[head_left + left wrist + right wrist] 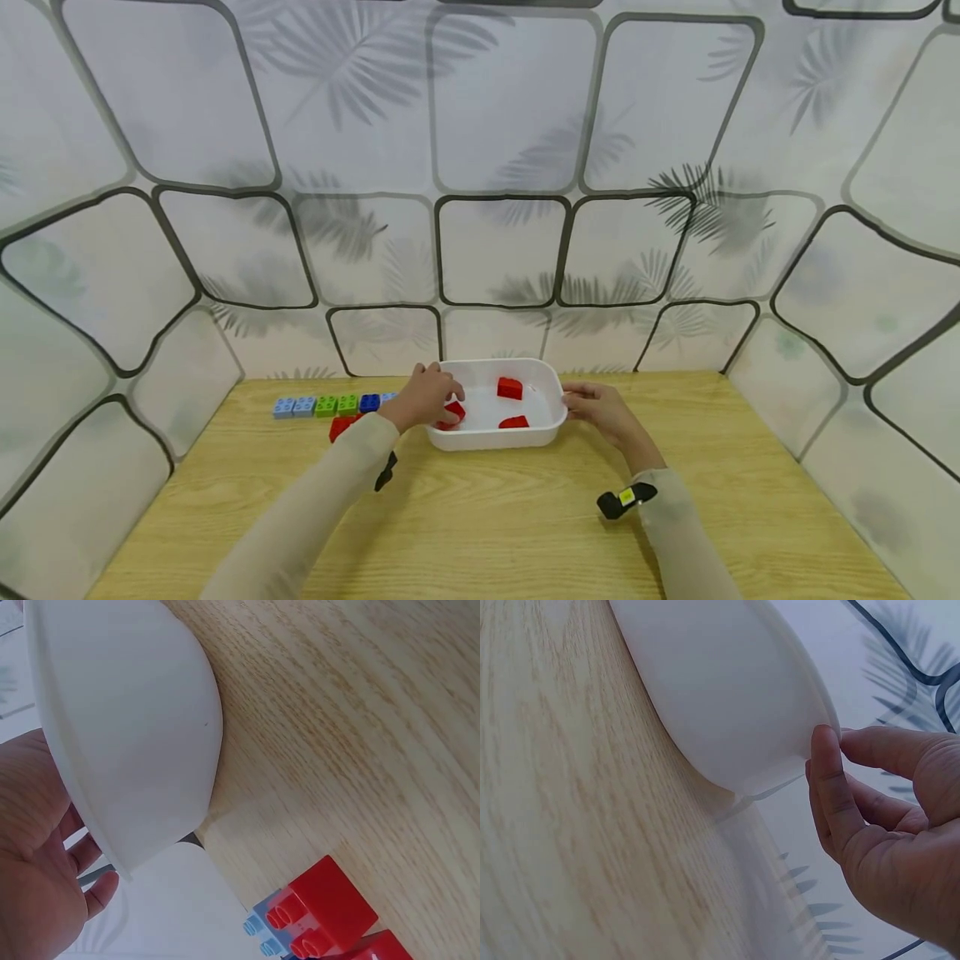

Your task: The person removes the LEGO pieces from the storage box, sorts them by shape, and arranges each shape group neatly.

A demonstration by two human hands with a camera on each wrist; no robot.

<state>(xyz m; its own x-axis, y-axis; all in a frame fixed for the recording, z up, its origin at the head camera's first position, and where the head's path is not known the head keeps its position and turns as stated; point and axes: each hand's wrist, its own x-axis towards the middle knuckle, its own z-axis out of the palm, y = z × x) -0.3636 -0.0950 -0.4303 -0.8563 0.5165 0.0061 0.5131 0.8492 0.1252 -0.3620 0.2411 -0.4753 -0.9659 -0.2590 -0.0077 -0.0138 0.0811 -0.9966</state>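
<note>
So the red brick (pixel 454 412) in play sits inside the white tray (pixel 480 439), at its left end, with the left hand (pixel 427 396) right over it. Those fingers are bent, but I honestly can't tell if they've got hold of the brick; from the left wrist the tray wall hides the tips. Two more red bricks (pixel 510 388) lie farther right in the tray. The right hand (pixel 596 408) pinches the rim at the right end, which looks like a good way to steady it. I'd keep that pinch light so the tray doesn't tip, take the brick by its sides, and lift it clear of the rim. Outside, loose red bricks (pixel 343 426) lie on the table (pixel 480 517) in front of a row of blue and green bricks (pixel 326 406), so watch the left sleeve (pixel 330 475) there.
</note>
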